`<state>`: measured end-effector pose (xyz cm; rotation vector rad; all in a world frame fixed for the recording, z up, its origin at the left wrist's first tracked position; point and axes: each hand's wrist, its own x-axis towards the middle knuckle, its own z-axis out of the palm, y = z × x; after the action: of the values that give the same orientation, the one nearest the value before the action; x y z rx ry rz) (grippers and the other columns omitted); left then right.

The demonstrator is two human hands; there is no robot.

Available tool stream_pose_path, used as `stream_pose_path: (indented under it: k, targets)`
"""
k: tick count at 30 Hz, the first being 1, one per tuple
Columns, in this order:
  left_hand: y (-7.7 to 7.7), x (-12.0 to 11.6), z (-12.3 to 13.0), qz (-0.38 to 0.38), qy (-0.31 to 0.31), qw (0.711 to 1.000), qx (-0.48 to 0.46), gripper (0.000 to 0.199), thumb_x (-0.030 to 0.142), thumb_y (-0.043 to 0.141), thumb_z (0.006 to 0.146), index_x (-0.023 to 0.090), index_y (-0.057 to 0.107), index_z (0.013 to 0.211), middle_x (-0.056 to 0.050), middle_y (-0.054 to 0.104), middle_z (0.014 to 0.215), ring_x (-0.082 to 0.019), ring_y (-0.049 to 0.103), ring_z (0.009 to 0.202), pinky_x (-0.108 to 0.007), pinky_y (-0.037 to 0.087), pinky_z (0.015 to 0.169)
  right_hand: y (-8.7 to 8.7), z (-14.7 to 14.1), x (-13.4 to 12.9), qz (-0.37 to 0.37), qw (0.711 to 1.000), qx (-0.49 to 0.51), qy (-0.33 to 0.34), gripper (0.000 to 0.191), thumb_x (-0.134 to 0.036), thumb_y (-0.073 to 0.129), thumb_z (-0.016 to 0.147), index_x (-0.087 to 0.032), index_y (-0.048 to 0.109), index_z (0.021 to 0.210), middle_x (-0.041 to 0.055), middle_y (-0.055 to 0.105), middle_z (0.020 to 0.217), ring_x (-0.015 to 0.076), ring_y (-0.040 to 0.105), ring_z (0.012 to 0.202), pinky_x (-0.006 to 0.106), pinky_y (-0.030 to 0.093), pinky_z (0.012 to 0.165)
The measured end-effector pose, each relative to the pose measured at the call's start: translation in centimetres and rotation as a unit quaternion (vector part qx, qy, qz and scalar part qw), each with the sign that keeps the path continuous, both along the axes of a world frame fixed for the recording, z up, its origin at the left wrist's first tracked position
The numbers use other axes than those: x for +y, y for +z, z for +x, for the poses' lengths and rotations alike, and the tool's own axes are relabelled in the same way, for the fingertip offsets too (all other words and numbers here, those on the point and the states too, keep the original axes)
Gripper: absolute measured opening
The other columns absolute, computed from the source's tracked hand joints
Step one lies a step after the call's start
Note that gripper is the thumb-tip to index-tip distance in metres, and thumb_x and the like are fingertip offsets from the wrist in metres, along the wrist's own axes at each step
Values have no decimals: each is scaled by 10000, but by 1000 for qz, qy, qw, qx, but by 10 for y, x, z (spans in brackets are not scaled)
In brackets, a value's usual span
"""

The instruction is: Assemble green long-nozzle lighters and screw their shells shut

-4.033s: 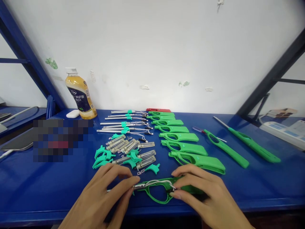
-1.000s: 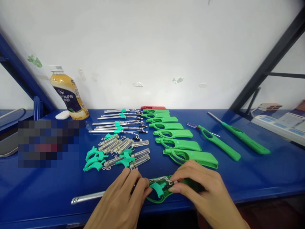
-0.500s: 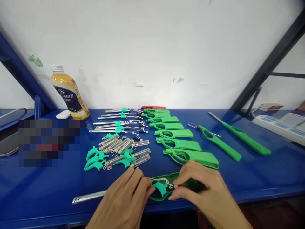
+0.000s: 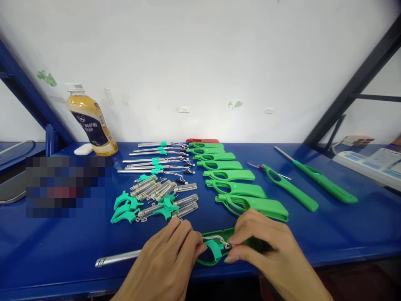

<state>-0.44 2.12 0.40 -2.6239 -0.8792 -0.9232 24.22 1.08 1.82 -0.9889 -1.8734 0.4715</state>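
Near the table's front edge lies an open green lighter shell (image 4: 226, 232), with a silver metal tube (image 4: 117, 258) sticking out to the left. My left hand (image 4: 169, 255) is closed over the joint of tube and shell, fingertips pinched beside the teal trigger (image 4: 215, 250). White wires (image 4: 219, 239) run over the trigger to a small black igniter (image 4: 228, 246). My right hand (image 4: 266, 242) pinches the end of that igniter between thumb and forefinger, inside the shell. The right hand covers much of the shell's handle end.
Several green half shells (image 4: 232, 174) line the middle, a red one (image 4: 203, 141) behind. Left of them lie metal tubes with wires (image 4: 140, 161), clear fuel tanks (image 4: 186, 200) and loose teal triggers (image 4: 125, 209). A screwdriver (image 4: 255, 164), a long lighter (image 4: 326, 179) and a bottle (image 4: 92, 121) also stand or lie around.
The teal trigger has shifted slightly to the right and up within the shell. Both hands have moved a little, and the right fingertips sit closer over the igniter.
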Motion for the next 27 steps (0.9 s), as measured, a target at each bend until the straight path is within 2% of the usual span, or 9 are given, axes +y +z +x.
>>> stream_pose_path:
  k: [5,9,13,16,21,27]
  targets:
    - [4,0,-1,-6,7,1000,1,251,85,456,1138,184,671,1054,-26,712,910,-211,652,797,-342,562,733,0,-1,-1,3,1000,2,-5,247,-441,877,934,-259,767,807,-49,763,790,107,740,734,170,568,704]
    - [0,-2,-6,-39,19,999,4,257,84,445,1122,185,679,1158,-59,716,1026,-228,662,877,-332,567,700,-1,-1,-1,7,1000,0,-8,205,-405,873,948,-261,782,833,-53,770,789,99,749,719,154,575,701]
    - [-6,-4,-13,-74,18,997,28,353,16,435,1070,197,651,1283,-65,707,1138,-234,667,992,-340,593,814,-1,0,-2,4,1000,-6,-10,199,-396,865,956,-256,793,834,-43,781,789,107,754,711,160,583,696]
    - [-4,-3,-14,-76,11,997,11,311,36,449,1093,205,646,1265,-51,714,1116,-222,666,969,-342,594,848,-2,-1,-2,1,1000,-1,-14,178,-374,878,947,-256,795,843,-36,781,791,118,753,710,177,586,695]
    - [1,-2,-10,-53,0,998,-31,278,71,425,1131,199,663,1197,-39,727,1019,-204,656,871,-315,586,789,-4,0,-1,-13,1000,-7,-11,177,-371,859,964,-254,793,848,-23,778,789,135,753,704,203,589,685]
    - [-7,-3,-15,-88,9,996,-8,432,-41,423,1039,218,653,1298,-48,724,1130,-213,668,994,-323,579,853,-5,0,-3,-18,1000,-7,-9,138,-329,873,954,-259,798,862,-33,786,809,127,756,721,192,588,706]
